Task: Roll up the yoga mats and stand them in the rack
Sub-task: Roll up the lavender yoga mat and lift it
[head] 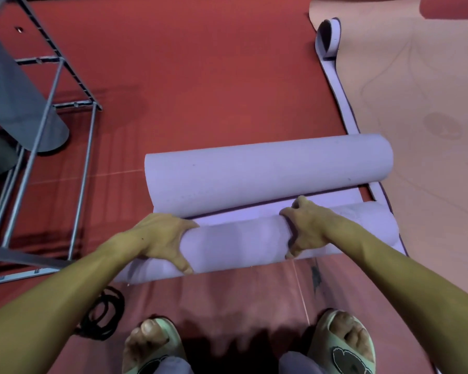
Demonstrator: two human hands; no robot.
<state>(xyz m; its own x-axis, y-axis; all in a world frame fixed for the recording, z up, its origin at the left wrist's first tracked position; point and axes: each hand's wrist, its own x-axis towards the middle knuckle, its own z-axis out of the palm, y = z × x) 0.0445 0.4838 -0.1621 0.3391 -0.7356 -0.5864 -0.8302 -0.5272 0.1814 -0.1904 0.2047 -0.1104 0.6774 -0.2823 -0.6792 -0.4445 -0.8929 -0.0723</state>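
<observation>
A red floor (200, 76) fills most of the frame, with a peach mat (430, 157) spread across the right side. A grey metal rack (52, 109) stands at upper left, a grey rolled mat (19, 103) inside it. Centre frame lies a purple mat (254, 171), curled at both ends. The left hand (162, 241) and right hand (305, 228) grip its nearer roll, fingers curled over it. Two sandalled feet (341, 344) show at the bottom edge.
</observation>
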